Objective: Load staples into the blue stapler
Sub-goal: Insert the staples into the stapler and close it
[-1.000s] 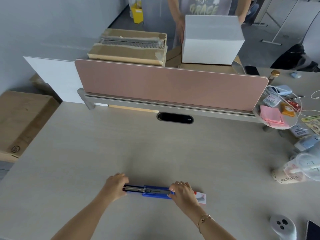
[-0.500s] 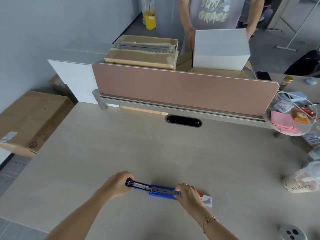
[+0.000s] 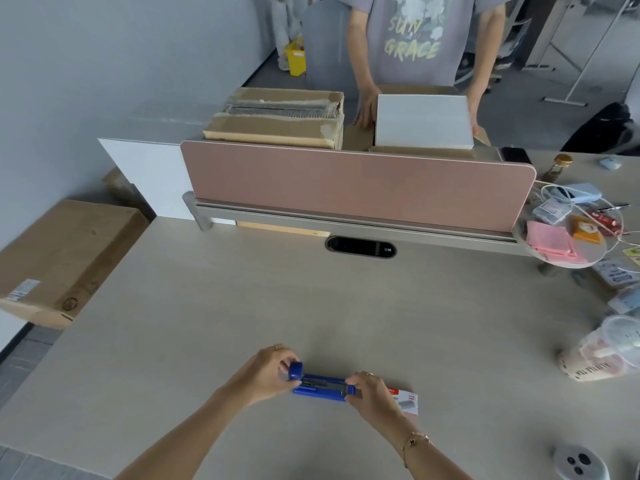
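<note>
Worktop: pale wood-grain worktop (image 3: 346, 306) fills most of our view, with a grey wall on the left.
Divider: a pink partition (image 3: 356, 181) stands along the worktop's far edge, above a dark oval cable slot (image 3: 360, 247).
Beyond the divider: a second person in a grey printed shirt (image 3: 412, 39) holds a white box (image 3: 422, 121), beside a taped cardboard carton (image 3: 277, 117).
Left side: a large brown cardboard box (image 3: 59, 258) sits lower than the worktop, off its left edge.
Right side: a plastic cup (image 3: 602, 351) lies tilted near the right edge; pink paper (image 3: 549, 239) rests on a small round shelf.
Stapler: the blue stapler (image 3: 320, 386) lies lengthwise near the front edge of the worktop, between our hands, its metal channel facing up.
Left hand: our left hand (image 3: 263, 374) has its grip closed on the stapler's raised blue left end.
Right hand: our right hand (image 3: 372, 393) has its grip pinched on the stapler's right end.
Staple box: a small red-and-white staple box (image 3: 407, 401) lies just behind our right hand, touching the worktop.
</note>
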The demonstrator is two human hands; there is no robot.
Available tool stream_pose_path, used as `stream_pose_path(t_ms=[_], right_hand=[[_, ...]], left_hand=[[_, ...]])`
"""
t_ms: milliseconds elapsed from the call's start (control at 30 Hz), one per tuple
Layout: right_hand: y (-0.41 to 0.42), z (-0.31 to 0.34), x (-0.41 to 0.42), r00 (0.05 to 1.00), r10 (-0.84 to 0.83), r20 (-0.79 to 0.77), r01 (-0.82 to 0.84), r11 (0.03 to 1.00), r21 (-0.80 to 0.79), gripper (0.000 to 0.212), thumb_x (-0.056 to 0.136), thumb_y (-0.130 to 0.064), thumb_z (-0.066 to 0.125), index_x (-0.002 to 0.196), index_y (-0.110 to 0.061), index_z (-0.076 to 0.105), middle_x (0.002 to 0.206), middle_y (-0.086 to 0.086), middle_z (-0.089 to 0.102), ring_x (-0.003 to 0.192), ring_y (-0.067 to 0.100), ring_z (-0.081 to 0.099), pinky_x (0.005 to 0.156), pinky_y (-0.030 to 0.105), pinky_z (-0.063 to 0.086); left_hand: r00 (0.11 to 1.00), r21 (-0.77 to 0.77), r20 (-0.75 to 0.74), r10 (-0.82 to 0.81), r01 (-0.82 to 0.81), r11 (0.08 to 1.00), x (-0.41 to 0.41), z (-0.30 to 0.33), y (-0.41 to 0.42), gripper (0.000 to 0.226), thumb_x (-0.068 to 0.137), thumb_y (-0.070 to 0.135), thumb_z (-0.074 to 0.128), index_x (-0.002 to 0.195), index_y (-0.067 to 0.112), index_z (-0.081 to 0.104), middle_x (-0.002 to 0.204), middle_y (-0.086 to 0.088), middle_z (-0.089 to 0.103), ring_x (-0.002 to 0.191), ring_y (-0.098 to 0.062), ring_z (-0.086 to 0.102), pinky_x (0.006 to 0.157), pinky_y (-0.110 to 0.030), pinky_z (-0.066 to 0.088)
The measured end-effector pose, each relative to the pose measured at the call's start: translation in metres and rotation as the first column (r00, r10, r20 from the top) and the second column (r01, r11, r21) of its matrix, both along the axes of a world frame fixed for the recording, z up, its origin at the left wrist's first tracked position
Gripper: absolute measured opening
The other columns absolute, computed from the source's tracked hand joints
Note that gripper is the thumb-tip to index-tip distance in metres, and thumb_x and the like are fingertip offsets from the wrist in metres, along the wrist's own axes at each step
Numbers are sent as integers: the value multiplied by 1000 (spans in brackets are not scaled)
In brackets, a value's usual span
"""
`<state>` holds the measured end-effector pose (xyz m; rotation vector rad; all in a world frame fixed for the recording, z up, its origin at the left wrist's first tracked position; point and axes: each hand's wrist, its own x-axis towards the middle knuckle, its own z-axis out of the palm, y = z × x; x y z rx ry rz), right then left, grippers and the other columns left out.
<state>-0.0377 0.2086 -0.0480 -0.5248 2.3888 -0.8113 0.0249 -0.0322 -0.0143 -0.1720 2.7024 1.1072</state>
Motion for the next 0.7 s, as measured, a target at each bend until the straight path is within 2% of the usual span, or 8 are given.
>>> stream_pose_path(t_ms=[67, 167, 267, 333, 433, 500, 567, 700], right_hand=[[3, 0, 0, 1000, 17, 10, -17, 1000, -1, 22, 86, -8, 57, 106, -11, 63, 94, 0, 56, 82, 14, 52, 72, 15, 41], [5, 1, -1, 999, 27, 17, -27, 1000, 3, 24, 82, -5, 53, 100, -14, 65, 95, 4, 63, 85, 21, 59, 73, 24, 43], [6, 2, -2, 998, 50, 24, -50, 999, 17, 27, 81, -3, 50, 101, -14, 64, 99, 6, 67, 85, 21, 59, 77, 29, 47], [7, 3, -3, 998, 59, 23, -59, 998, 10, 29, 81, -4, 50, 103, -16, 63, 96, 4, 65, 83, 20, 57, 77, 30, 47], [9, 2, -4, 996, 79, 33, -80, 997, 20, 30, 83, -8, 51, 110, -20, 60, 105, 6, 67, 80, 16, 54, 71, 21, 40], [10, 1, -5, 996, 86, 35, -86, 996, 20, 29, 84, -10, 53, 110, -19, 60, 106, 6, 66, 79, 11, 50, 71, 19, 39], [10, 1, -6, 996, 87, 25, -88, 996, 19, 26, 84, -10, 53, 108, -18, 60, 97, 1, 64, 78, 12, 50, 70, 19, 38], [11, 2, -6, 996, 91, 2, -91, 995, 37, 16, 80, -15, 55, 95, -13, 61, 83, -5, 55, 77, 20, 58, 57, 20, 36]], left_hand=[[999, -43, 15, -29, 30, 999, -6, -3, 15, 21, 62, 36, 69, 80, 26, 63, 79, 11, 62, 70, -8, 63, 68, -28, 55], [993, -239, 13, -117, 117, 964, -17, -4, 40, 15, 70, 32, 62, 79, 20, 62, 77, 5, 64, 69, -17, 60, 59, -26, 45], [976, -348, 48, -213, 216, 912, -28, -10, 54, 16, 73, 32, 60, 83, 20, 61, 86, 1, 66, 76, -21, 61, 61, -25, 39], [971, -354, 72, -228, 238, 904, -32, -15, 56, 18, 72, 32, 62, 84, 19, 62, 87, 0, 66, 77, -22, 61, 61, -25, 40], [962, -352, 95, -254, 271, 896, -34, -19, 57, 22, 71, 32, 65, 88, 19, 61, 90, 0, 65, 81, -21, 60, 64, -26, 39], [958, -347, 100, -268, 286, 893, -35, -21, 58, 24, 71, 32, 66, 89, 18, 60, 91, -1, 64, 83, -20, 59, 64, -26, 39], [960, -329, 109, -257, 279, 902, -36, -22, 58, 24, 69, 32, 66, 89, 19, 59, 91, 0, 63, 82, -20, 59, 65, -27, 41], [949, -281, 159, -272, 308, 909, -35, -25, 52, 25, 69, 31, 65, 90, 19, 60, 88, -1, 60, 81, -22, 59, 68, -31, 47]])
